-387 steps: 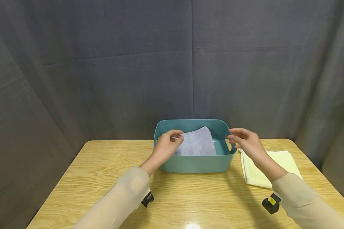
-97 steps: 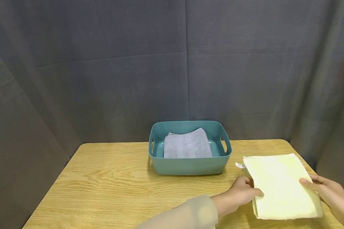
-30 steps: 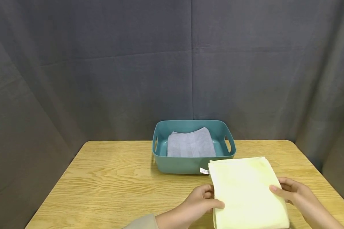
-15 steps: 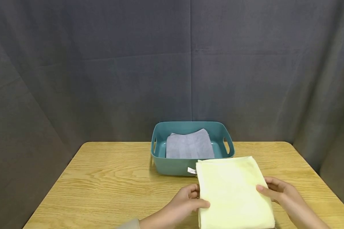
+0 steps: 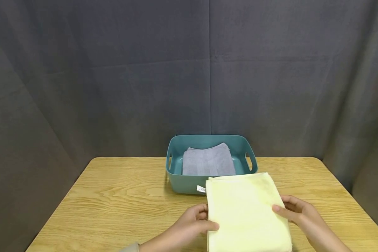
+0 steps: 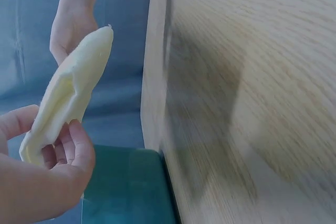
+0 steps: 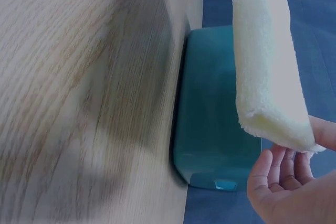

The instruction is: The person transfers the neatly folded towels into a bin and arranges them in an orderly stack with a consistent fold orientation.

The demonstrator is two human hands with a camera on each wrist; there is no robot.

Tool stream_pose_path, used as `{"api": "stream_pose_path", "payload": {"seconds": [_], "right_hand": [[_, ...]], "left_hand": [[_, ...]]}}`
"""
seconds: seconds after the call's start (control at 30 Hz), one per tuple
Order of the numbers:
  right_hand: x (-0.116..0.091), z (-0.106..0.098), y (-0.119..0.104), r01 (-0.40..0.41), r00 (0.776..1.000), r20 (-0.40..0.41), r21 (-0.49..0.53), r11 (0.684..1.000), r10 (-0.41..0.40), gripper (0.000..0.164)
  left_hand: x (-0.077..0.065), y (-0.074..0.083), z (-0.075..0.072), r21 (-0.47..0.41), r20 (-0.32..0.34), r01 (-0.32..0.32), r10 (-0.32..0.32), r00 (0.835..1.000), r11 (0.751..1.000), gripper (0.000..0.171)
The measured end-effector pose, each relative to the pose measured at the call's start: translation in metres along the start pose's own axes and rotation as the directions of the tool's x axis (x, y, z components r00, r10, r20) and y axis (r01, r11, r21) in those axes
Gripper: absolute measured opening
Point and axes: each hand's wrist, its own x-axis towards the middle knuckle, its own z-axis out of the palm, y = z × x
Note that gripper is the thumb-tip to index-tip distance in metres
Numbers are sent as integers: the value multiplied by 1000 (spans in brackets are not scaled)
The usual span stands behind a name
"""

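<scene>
Both hands hold a folded pale yellow towel (image 5: 247, 213) up off the table, in front of the basket. My left hand (image 5: 192, 224) pinches its left edge, thumb on top and fingers beneath. On the opposite edge my right hand (image 5: 297, 213) grips in the same way. A small white tag sticks out at the towel's far left corner. From the side, the left wrist view shows the towel's folded layers (image 6: 68, 93) between thumb and fingers. In the right wrist view the towel (image 7: 268, 61) hangs above the wood surface.
A teal basket (image 5: 186, 183) with handle holes stands at the back middle of the wooden table (image 5: 119, 203). Inside it lies a folded grey towel (image 5: 209, 161). A dark grey curtain (image 5: 145, 87) hangs behind the table and along its sides.
Earlier the yellow towel lay on the table at the right; both hands then took hold of it and lifted it. Over the last second they have carried it left, in front of the basket.
</scene>
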Motion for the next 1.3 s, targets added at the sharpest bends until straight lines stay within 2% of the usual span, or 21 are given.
{"api": "stream_pose_path", "payload": {"seconds": [0.23,0.7,0.87,1.07,1.3], "right_hand": [[-4,8,-5,34,999,11,39,999,-34,53],[-7,21,-15,48,998,41,25,999,-49,49],[-6,27,-19,54,998,41,40,998,-55,54],[-5,36,-23,81,995,57,81,993,-86,49],[-4,46,-27,95,993,66,109,990,-102,49]], "left_hand": [[-5,1,-10,28,-7,-42,43,999,999,37],[-18,7,-26,84,-7,-37,38,999,996,36],[-22,5,-31,84,-20,-38,39,999,996,37],[-29,3,-40,89,-33,-46,49,998,995,40],[-32,1,-48,139,-68,-53,63,996,989,45]]}}
